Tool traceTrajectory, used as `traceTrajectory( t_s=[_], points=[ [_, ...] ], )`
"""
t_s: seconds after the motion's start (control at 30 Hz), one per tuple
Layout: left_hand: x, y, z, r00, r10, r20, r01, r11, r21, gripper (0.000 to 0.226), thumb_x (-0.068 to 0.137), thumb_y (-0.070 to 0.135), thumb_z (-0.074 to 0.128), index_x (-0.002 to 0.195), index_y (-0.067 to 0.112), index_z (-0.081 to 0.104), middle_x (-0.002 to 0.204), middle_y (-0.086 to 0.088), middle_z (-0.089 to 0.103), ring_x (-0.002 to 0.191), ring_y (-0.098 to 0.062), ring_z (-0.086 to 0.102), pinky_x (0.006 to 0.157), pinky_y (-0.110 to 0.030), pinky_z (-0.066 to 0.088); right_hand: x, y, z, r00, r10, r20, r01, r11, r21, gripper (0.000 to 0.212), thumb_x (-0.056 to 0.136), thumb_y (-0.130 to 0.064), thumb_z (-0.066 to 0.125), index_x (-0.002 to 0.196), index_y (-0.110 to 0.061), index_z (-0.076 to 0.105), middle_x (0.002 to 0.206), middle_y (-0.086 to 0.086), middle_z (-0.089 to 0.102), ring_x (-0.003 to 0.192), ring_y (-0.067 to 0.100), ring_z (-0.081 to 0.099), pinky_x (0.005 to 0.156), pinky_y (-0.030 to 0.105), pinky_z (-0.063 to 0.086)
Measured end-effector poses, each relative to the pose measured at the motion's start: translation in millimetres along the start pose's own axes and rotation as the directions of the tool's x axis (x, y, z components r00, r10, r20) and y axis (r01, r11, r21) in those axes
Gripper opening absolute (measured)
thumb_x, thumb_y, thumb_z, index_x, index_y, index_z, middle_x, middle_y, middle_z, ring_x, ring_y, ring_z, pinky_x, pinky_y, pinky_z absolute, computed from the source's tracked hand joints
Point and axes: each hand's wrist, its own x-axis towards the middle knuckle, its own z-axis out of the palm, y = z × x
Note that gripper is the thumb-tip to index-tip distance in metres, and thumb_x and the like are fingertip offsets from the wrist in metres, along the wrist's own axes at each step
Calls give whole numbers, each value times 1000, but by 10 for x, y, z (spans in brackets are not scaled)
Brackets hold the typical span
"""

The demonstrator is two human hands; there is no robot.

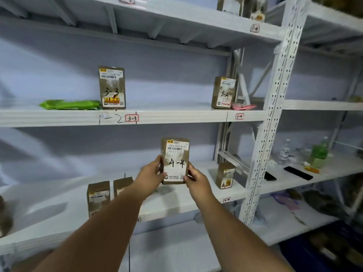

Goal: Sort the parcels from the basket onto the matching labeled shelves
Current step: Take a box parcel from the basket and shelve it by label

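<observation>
Left hand (152, 173) and right hand (194, 178) pinch an upright parcel marked 4-4 (175, 160) by its sides, before the white shelf (176, 203)

Parcel storeroom / sorting depot. White steel racks (275, 91) w/ perforated uprights, several tiers, plain wall behind. Front edges of shelves carry small red-framed tags: 3-3 tag (132, 118), 3-4 tag (239, 116), another at front edge of the tier below (226, 200). Brown cartons w/ courier labels + barcodes stand upright on shelves, handwritten codes on them: 3-3 box (112, 87), 3-4 box (224, 92). Green mailer bag (69, 105) lies flat near 3-3 box. Adjacent rack at right holds odd items: bottles (319, 153), phone (298, 173).
</observation>
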Motion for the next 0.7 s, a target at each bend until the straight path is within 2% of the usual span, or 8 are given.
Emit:
traceTrajectory(
  t_s=[0.07, 0.17, 0.23, 0.3, 0.4, 0.53, 0.63, 0.7],
  points=[
    [220, 20, 211, 1000, 7, 23, -6, 999, -33, 51, 93, 3, 54, 135, 30, 45, 116, 7, 63, 108, -13, 61, 79, -18, 53, 214, 162, -158, 999, 18, -40, -18, 1000, 8, 59, 91, 4, 55, 141, -27, 50, 127, -10, 64, 118, 13, 60, 100, 27, 48],
    [653, -99, 576, 998, -40, 51, 47, 988, -144, 56, 92, -1, 54, 137, 31, 45, 116, 3, 64, 103, -15, 64, 84, -30, 56, 577, 479, -385, 996, 37, -79, -37, 999, 6, 57, 90, 5, 58, 140, -22, 52, 123, -9, 65, 114, 12, 61, 94, 16, 47],
    [925, -202, 817, 993, -118, 29, 121, 964, -235, 55, 90, -1, 57, 136, 28, 48, 116, -3, 64, 97, -20, 67, 80, -35, 59, 790, 667, -526, 995, 51, -90, -50, 999, 12, 57, 89, 6, 58, 138, -22, 53, 120, -8, 66, 109, 10, 61, 91, 13, 49],
    [1198, -297, 1097, 978, -203, 49, 208, 929, -307, 51, 87, -4, 58, 132, 19, 53, 117, -10, 64, 93, -24, 68, 73, -33, 60, 1013, 890, -705, 993, 85, -77, -85, 996, -2, 57, 89, 7, 58, 138, -23, 53, 117, -7, 67, 103, 9, 62, 82, 6, 48],
    [1515, -407, 1445, 953, -289, 90, 301, 877, -375, 53, 86, -3, 63, 133, 20, 55, 115, -8, 66, 93, -26, 69, 76, -37, 60, 1337, 1211, -951, 993, 104, -58, -107, 993, -44, 56, 89, 4, 60, 138, -22, 53, 116, -6, 69, 102, 8, 64, 79, 7, 48],
    [1865, -532, 1838, 918, -385, 96, 391, 835, -388, 47, 89, 0, 64, 133, 12, 54, 111, -7, 64, 94, -28, 69, 75, -37, 60, 1678, 1638, -1212, 990, 143, -8, -143, 986, -82, 55, 89, 0, 61, 135, -29, 56, 113, -8, 71, 106, 12, 66, 92, 29, 54],
    [2023, -648, 2093, 925, -372, 78, 378, 883, -279, 57, 88, -3, 62, 138, 19, 49, 112, -4, 63, 97, -24, 67, 80, -38, 59, 1818, 1864, -1354, 987, 162, 5, -161, 983, -85, 53, 91, -2, 60, 131, -35, 52, 109, -8, 70, 99, 7, 66, 79, 12, 51],
    [2078, -768, 2282, 940, -330, 86, 340, 926, -165, 71, 86, 0, 64, 145, 30, 38, 121, -2, 61, 102, -19, 65, 84, -35, 58, 1932, 2098, -1443, 988, 151, 28, -147, 983, -112, 43, 92, 6, 55, 124, -22, 61, 103, -3, 69, 91, 4, 67, 73, 10, 50]
  ],
)
